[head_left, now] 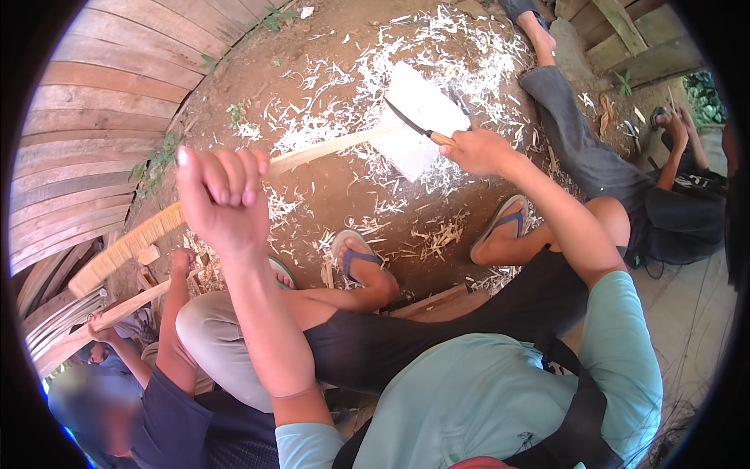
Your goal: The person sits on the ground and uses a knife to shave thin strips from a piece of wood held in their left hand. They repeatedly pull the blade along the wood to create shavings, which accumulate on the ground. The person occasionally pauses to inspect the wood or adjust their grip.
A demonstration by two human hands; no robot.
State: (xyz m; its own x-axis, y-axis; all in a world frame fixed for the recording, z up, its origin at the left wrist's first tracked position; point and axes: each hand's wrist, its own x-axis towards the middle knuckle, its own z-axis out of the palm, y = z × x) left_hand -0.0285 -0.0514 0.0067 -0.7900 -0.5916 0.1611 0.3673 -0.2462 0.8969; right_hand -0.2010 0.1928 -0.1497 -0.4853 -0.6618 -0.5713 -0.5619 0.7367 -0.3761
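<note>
We whittle a long wooden strip over the dirt ground.

Our left hand [223,199] is clenched around the near end of the wooden strip [328,150], whose far end rests on a pale block [422,117] amid white shavings [344,102]. Our right hand [478,150] grips the knife [414,125], blade against the strip's far end.

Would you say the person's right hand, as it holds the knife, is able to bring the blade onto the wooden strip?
Probably yes. The right hand grips the knife just above the far end of the wooden strip, which the left hand holds up, and nothing lies between them.
</note>
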